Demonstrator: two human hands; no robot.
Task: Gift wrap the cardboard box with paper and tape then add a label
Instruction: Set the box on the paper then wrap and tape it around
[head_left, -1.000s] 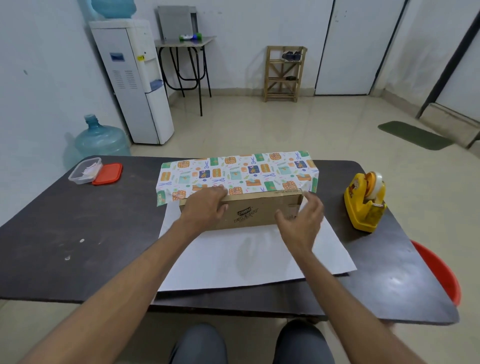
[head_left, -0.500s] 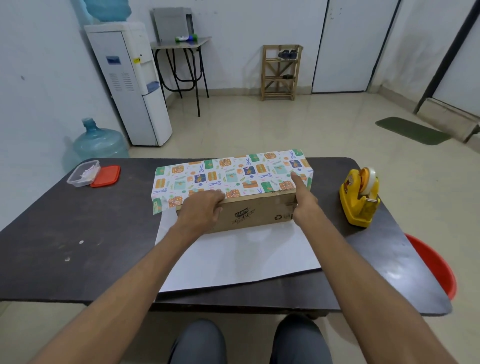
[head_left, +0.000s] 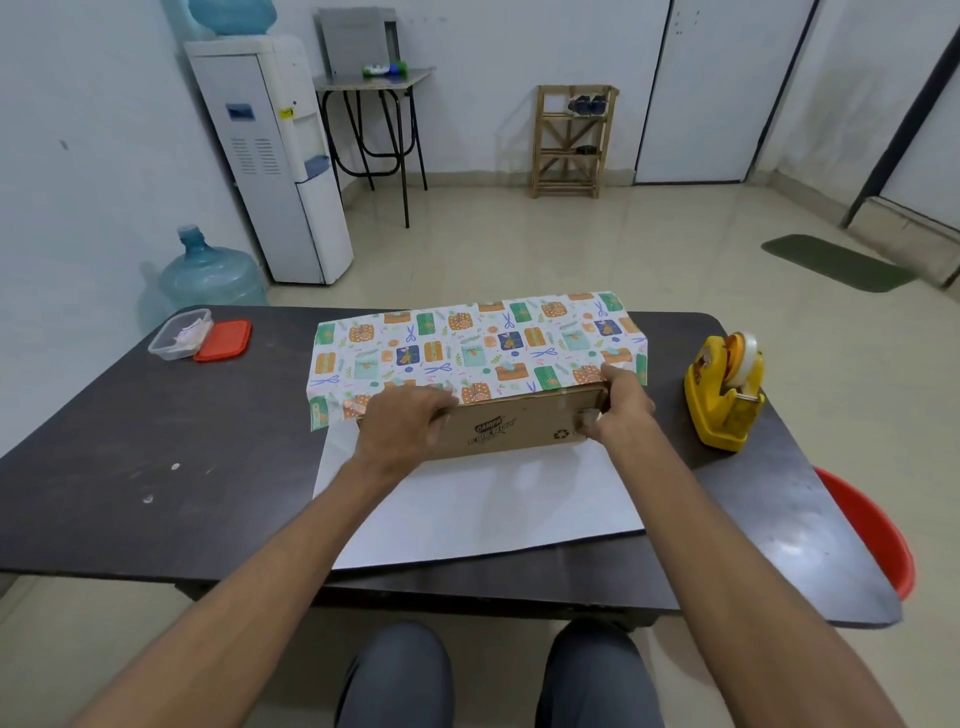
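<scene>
A brown cardboard box (head_left: 511, 431) lies lengthwise on a sheet of wrapping paper whose white underside (head_left: 483, 509) faces up in front of it. The patterned far part of the paper (head_left: 467, 348) is folded over the box top and reaches the front top edge. My left hand (head_left: 400, 431) curls over the left front top edge, pressing the paper down on the box. My right hand (head_left: 621, 410) grips the box's right front corner, thumb on the front face, fingers on the paper edge above. A yellow tape dispenser (head_left: 724, 395) stands to the right of the box. No label shows.
The dark table (head_left: 156, 467) also bears a clear plastic container (head_left: 179, 332) with its red lid (head_left: 223, 340) beside it at the far left. A red bucket (head_left: 872, 525) sits below the table's right edge. A water dispenser (head_left: 280, 156) and a water bottle (head_left: 208, 270) stand beyond.
My right hand has gone from the box's front face to its right front corner and closed there. My left hand stays on the left top edge.
</scene>
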